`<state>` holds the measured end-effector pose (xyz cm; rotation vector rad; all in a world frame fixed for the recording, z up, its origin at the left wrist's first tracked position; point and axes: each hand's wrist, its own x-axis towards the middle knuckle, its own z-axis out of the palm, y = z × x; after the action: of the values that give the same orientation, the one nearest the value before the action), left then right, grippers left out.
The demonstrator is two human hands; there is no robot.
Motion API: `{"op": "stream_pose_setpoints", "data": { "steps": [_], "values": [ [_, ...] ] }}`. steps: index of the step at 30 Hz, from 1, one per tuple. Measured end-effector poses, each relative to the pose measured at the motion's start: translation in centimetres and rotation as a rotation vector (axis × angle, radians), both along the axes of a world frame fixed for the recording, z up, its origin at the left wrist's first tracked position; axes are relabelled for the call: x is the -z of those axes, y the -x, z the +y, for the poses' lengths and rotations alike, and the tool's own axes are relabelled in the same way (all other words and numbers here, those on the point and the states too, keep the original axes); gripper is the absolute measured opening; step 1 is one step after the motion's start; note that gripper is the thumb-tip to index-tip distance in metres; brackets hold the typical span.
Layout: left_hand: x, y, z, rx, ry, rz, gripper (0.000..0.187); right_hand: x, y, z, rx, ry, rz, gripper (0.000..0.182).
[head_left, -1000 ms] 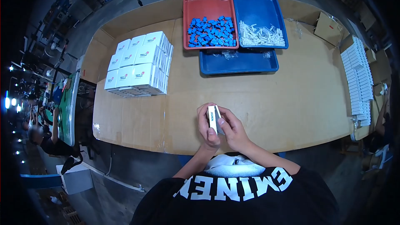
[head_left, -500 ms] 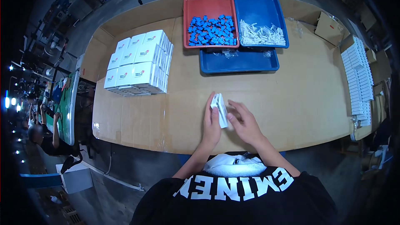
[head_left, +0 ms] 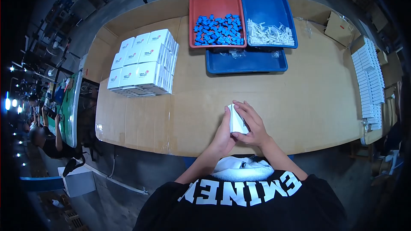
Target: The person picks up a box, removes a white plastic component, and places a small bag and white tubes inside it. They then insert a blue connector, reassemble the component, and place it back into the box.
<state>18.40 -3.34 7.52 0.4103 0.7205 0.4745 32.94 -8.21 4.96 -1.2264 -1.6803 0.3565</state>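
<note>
A small white box (head_left: 237, 121) is between my two hands, above the cardboard-covered table near its front edge. My left hand (head_left: 224, 132) grips the box along its left side. On the other side, my right hand (head_left: 252, 125) is wrapped round the box, its fingers over the top edge and its thumb near the bottom. The fingers partly hide the face of the box.
Stacked white boxes (head_left: 141, 64) stand at the left. At the back are a red tray (head_left: 216, 6) of blue pieces, a blue tray (head_left: 265, 6) of white pieces and another blue tray (head_left: 246, 64). White boxes (head_left: 369, 81) line the right edge. A person (head_left: 55, 139) is far left.
My right hand has closed onto the white box. The box has moved slightly right and turned, showing a broader white face, and my left hand has moved right with it.
</note>
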Motion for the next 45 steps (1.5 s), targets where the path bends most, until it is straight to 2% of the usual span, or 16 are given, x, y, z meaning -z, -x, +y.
{"op": "stream_pose_setpoints", "data": {
  "steps": [5, 7, 14, 16, 18, 20, 21, 22, 24, 25, 26, 28, 29, 38, 41, 45],
  "values": [
    [-0.2, -0.3, -0.3, 0.020, -0.034, 0.071, 0.069, 1.0, 0.5, -0.2, 0.047, -0.126, 0.022, 0.074],
    [-0.2, -0.3, -0.4, 0.032, -0.049, 0.068, 0.068, 1.1, 0.8, -0.3, 0.073, -0.160, 0.128, 0.073],
    [0.9, 0.0, 0.2, 0.031, -0.043, 0.031, 0.068, 1.3, 1.1, 0.1, 0.044, -0.100, 0.157, 0.070],
    [3.3, -0.3, 0.1, 0.019, -0.391, 0.037, 0.074, 1.4, 1.8, 0.4, 0.120, 0.064, 0.607, 0.066],
    [3.7, 0.0, 0.3, 0.006, -0.439, -0.028, 0.070, 1.7, 1.5, 0.8, 0.071, 0.108, 0.709, 0.067],
    [2.4, -0.3, 0.2, 0.056, -0.760, 0.161, 0.061, 1.0, 1.5, 0.9, 0.034, 0.290, 0.862, 0.076],
    [4.2, -0.5, 0.4, -0.005, -0.781, 0.161, 0.060, 1.9, 1.2, 1.0, -0.026, 0.299, 0.890, 0.069],
    [5.3, -0.4, 0.7, -0.005, -0.781, 0.162, 0.060, 2.4, 1.4, 1.1, -0.027, 0.299, 0.890, 0.069],
    [5.9, 0.0, 1.4, 0.003, -0.626, 0.362, 0.053, 2.7, 1.7, 0.9, -0.047, 0.386, 1.012, 0.065],
    [4.9, 0.3, 1.5, -0.070, -0.471, 0.305, 0.054, 2.4, 1.1, 0.5, -0.045, 0.400, 0.825, 0.053],
    [4.8, 0.6, 1.9, -0.069, -0.469, 0.306, 0.054, 2.1, 0.8, 0.2, -0.044, 0.402, 0.826, 0.053],
    [4.8, 1.0, 2.2, -0.108, -0.364, 0.296, 0.059, 1.5, 0.5, -0.3, -0.076, 0.384, 0.327, 0.048],
    [4.6, 1.2, 2.3, -0.066, -0.355, 0.325, 0.064, 1.5, 0.9, -0.5, -0.071, 0.374, 0.321, 0.049],
    [4.4, 0.0, 1.3, -0.062, -0.433, 0.396, 0.066, 2.9, 1.3, -0.6, 0.016, 0.261, 0.094, 0.049],
    [7.8, -0.2, 1.3, -0.091, -0.547, 0.420, 0.057, 2.9, 1.4, -0.7, 0.053, 0.248, 0.042, 0.048],
    [8.0, -0.7, 1.1, -0.110, -0.595, 0.434, 0.059, 2.6, 1.3, -1.1, 0.055, 0.368, 0.068, 0.047]
  ]
}}
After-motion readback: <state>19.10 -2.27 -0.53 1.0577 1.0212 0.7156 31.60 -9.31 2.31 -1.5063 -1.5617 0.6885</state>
